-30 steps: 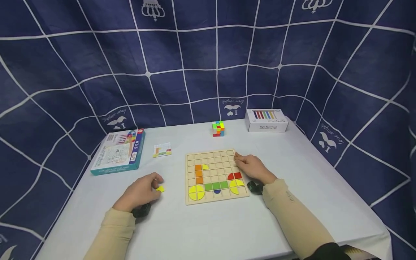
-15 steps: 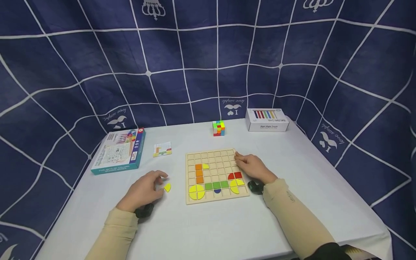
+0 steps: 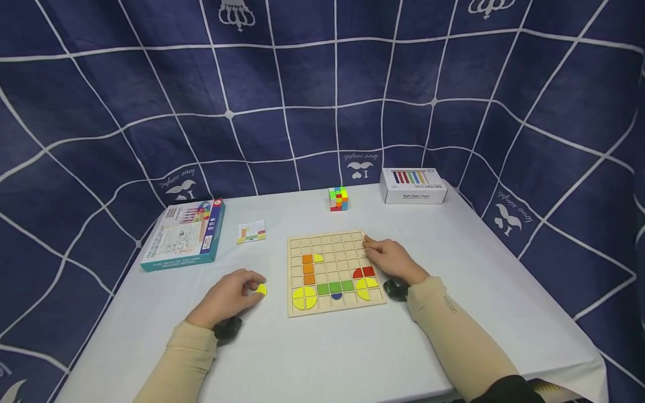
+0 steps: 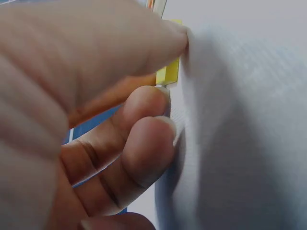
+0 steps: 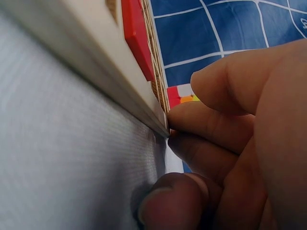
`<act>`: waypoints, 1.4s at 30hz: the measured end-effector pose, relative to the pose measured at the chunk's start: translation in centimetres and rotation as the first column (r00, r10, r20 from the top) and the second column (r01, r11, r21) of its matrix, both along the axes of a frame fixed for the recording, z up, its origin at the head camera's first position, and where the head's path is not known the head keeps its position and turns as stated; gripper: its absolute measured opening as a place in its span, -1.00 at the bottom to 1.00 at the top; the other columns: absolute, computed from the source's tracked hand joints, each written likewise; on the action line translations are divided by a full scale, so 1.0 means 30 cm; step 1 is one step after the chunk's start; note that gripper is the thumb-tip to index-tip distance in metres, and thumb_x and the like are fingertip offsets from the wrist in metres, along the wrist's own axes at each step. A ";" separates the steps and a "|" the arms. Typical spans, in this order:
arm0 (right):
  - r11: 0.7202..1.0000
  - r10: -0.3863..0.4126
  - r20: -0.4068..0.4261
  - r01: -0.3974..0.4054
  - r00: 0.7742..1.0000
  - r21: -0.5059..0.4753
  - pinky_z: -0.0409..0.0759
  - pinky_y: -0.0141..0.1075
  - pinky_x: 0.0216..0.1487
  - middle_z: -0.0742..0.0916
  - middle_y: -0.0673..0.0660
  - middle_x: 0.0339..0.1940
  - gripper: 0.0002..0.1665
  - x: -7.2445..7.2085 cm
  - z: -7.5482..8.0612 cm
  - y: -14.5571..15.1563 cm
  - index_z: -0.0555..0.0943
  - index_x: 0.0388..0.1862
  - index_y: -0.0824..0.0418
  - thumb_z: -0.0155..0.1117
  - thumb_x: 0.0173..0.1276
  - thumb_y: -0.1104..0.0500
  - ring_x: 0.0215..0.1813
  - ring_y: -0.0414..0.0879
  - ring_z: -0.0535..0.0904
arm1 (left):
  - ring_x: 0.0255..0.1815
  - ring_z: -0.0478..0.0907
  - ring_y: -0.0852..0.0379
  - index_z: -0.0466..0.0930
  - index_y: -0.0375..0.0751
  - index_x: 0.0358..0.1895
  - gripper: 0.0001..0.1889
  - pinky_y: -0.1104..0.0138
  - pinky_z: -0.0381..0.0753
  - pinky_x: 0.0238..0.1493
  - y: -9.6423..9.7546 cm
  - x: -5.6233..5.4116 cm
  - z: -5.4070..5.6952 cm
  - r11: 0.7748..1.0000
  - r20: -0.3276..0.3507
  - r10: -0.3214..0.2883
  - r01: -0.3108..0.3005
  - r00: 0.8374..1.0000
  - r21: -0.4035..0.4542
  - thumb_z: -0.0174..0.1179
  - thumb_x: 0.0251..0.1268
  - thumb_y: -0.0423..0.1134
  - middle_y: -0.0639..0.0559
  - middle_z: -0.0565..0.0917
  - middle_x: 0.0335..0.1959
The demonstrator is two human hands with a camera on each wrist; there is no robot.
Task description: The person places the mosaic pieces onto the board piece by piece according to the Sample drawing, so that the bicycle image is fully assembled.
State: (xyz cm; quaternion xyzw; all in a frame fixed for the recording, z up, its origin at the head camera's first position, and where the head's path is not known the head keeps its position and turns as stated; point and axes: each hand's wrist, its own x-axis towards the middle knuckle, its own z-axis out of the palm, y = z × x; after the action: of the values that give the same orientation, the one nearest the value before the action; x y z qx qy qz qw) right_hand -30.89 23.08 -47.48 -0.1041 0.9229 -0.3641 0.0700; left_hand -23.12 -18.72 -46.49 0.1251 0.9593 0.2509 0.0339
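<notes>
A yellow quarter-circle tile (image 3: 261, 289) is between the thumb and index finger of my left hand (image 3: 228, 296), which pinches it low over the white table. In the left wrist view the thumb covers part of the yellow tile (image 4: 171, 72), and the other fingers curl beside it. To the right lies a wooden grid board (image 3: 330, 249) bearing orange, green, red, blue and yellow tiles. My right hand (image 3: 395, 260) rests at the board's right edge. Its fingertips touch the side of the board (image 5: 120, 72) in the right wrist view, below a red tile (image 5: 136, 38).
A small pattern card (image 3: 251, 231) lies behind my left hand. Further left is a flat teal-sided box (image 3: 183, 235). At the back stand a colourful puzzle cube (image 3: 338, 199) and a white box (image 3: 413, 186). A blue curtain (image 3: 302, 84) hangs behind the table.
My left hand has shifted slightly right along with the yellow tile. The tile has turned, and finger and thumb have closed on it. My right hand and the board stay put.
</notes>
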 end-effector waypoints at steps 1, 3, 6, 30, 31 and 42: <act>1.000 0.001 -0.004 -0.001 1.000 0.000 0.27 0.10 0.53 0.42 -0.06 0.57 -0.41 0.000 -0.001 0.001 0.46 0.49 0.10 0.10 0.59 -0.10 0.61 0.11 0.28 | -0.30 0.46 0.16 0.74 -0.03 0.00 -0.68 0.30 0.50 -0.24 0.000 0.000 -0.001 1.000 0.001 0.002 -0.002 1.000 0.002 0.50 0.15 -0.19 0.18 0.64 -0.27; 1.000 0.004 -0.009 -0.004 1.000 -0.001 0.28 0.09 0.53 0.42 -0.06 0.56 -0.41 -0.001 -0.004 0.002 0.46 0.48 0.11 0.10 0.59 -0.09 0.60 0.11 0.29 | -0.29 0.46 0.15 0.75 0.00 -0.04 -0.71 0.28 0.51 -0.23 -0.001 0.000 -0.001 1.000 0.000 0.009 -0.009 1.000 0.006 0.51 0.16 -0.19 0.16 0.65 -0.25; 1.000 0.000 -0.006 0.000 1.000 -0.011 0.28 0.09 0.53 0.43 -0.07 0.56 -0.41 -0.002 -0.008 0.002 0.47 0.47 0.10 0.12 0.58 -0.09 0.60 0.10 0.29 | -0.28 0.46 0.15 0.75 0.04 -0.05 -0.69 0.27 0.51 -0.22 0.000 0.001 -0.004 1.000 -0.001 0.018 -0.018 1.000 0.002 0.54 0.13 -0.13 0.14 0.65 -0.18; 1.000 0.009 -0.004 -0.009 1.000 -0.014 0.26 0.07 0.54 0.43 -0.04 0.56 -0.42 -0.006 0.000 0.001 0.47 0.47 0.12 0.12 0.58 -0.06 0.61 0.07 0.27 | -0.30 0.47 0.18 0.74 0.04 0.01 -0.66 0.27 0.52 -0.23 0.032 0.005 0.001 0.999 -0.061 0.008 -0.011 0.998 -0.045 0.53 0.14 -0.15 0.16 0.69 -0.14; 1.000 0.009 -0.003 -0.009 1.000 -0.013 0.26 0.07 0.54 0.43 -0.05 0.56 -0.43 -0.007 0.000 0.001 0.47 0.47 0.12 0.12 0.58 -0.06 0.61 0.07 0.27 | -0.30 0.47 0.18 0.74 0.03 0.02 -0.64 0.27 0.52 -0.23 0.032 0.005 0.002 0.999 -0.067 0.011 -0.014 0.998 -0.051 0.54 0.13 -0.15 0.16 0.70 -0.14; 1.000 0.008 0.003 -0.008 1.000 -0.008 0.24 0.09 0.55 0.42 -0.04 0.57 -0.42 -0.004 -0.001 0.002 0.46 0.48 0.13 0.12 0.59 -0.06 0.62 0.09 0.26 | -0.26 0.52 0.20 0.79 0.08 -0.03 -0.70 0.28 0.57 -0.19 0.039 0.004 -0.010 0.999 -0.123 0.006 -0.010 0.992 -0.033 0.51 0.14 -0.21 0.18 0.74 -0.09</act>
State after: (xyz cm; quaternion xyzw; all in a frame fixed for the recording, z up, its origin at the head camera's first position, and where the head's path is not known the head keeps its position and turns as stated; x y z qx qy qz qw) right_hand -31.01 23.15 -47.51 -0.1076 0.9209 -0.3675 0.0724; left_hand -23.00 -17.56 -46.78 0.1356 0.9641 0.2268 -0.0242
